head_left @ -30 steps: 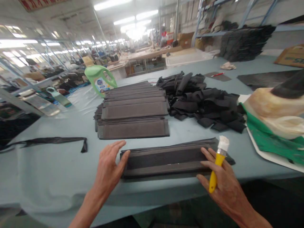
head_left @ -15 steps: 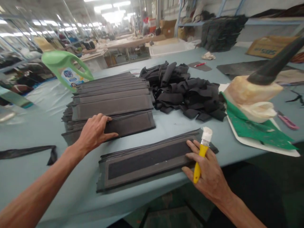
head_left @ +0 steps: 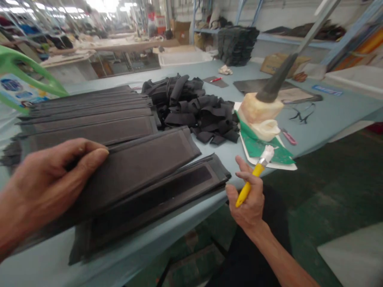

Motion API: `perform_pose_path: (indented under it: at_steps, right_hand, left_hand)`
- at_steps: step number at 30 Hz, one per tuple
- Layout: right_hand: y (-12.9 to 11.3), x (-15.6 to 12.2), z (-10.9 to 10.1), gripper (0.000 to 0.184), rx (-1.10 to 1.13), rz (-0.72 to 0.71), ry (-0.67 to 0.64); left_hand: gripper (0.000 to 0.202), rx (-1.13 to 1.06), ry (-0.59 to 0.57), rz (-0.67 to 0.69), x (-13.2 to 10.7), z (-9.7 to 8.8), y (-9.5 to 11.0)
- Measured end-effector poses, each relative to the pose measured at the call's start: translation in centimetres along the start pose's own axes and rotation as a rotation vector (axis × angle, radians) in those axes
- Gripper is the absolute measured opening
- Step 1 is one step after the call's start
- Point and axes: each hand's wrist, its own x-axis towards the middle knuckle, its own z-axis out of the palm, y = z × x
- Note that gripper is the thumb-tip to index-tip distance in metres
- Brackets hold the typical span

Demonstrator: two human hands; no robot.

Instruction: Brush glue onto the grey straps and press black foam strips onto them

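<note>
My left hand (head_left: 56, 187) pinches the upper edge of a long dark fabric panel (head_left: 143, 163), lifted and slanting over the near stack. That near stack of panels (head_left: 179, 195) lies along the table's front edge; its top piece has a darker rectangle in the middle, partly covered by the lifted panel. Off the stack's right end, my right hand (head_left: 249, 195) grips a yellow-handled brush (head_left: 249, 185) between its fingers, the bristles coated white and pointing up and away. Behind my left hand, more panels (head_left: 89, 127) lie overlapped in rows.
A heap of black fabric strips (head_left: 197, 107) lies mid-table. To its right a yellowish block-shaped container (head_left: 257, 109) with a dark spout stands on a green sheet (head_left: 281, 153), near a pink cutter (head_left: 289, 136). A green jug (head_left: 36, 75) stands at the left.
My left hand has lifted a panel from the rear rows and brought it over the near stack. My right hand, still holding the brush, has come off the stack's right end. The view has turned right.
</note>
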Motion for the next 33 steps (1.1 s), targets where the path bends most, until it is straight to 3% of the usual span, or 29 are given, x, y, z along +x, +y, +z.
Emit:
perform_pose_path:
  at_steps: [4,7,10,16,23,27,33]
  right_hand:
    - [0.6,-0.4,-1.2,0.026,-0.036,0.065,-0.038]
    - [0.9,-1.1,-1.4,0.026,-0.075,0.076,-0.119]
    - [1.0,-1.7,-1.3,0.023,-0.099,0.078,-0.17]
    - [1.1,-1.9,-0.8,0.023,-0.099,0.053,-0.179]
    - [1.0,-1.8,-0.3,0.023,-0.139,0.015,-0.163]
    - [1.1,-2.0,-0.1,0.022,-0.148,0.013,-0.154]
    - [1.4,-2.1,-0.3,0.019,-0.137,0.007,-0.15]
  left_hand:
    - [0.053,-0.319,-0.321,0.015,-1.8,4.3,4.3]
    - [0.049,-0.294,-0.352,0.056,-2.4,7.1,5.6]
    - [0.049,-0.166,-0.328,0.085,-2.6,8.7,5.5]
    - [0.044,-0.121,-0.232,0.081,-2.8,9.5,5.3]
    - [0.061,-0.003,-0.045,0.33,-3.4,10.9,4.3]
    - [0.106,0.157,-0.071,0.53,-5.4,10.8,2.9]
    - [0.088,0.187,-0.145,0.527,-6.0,10.5,2.6]
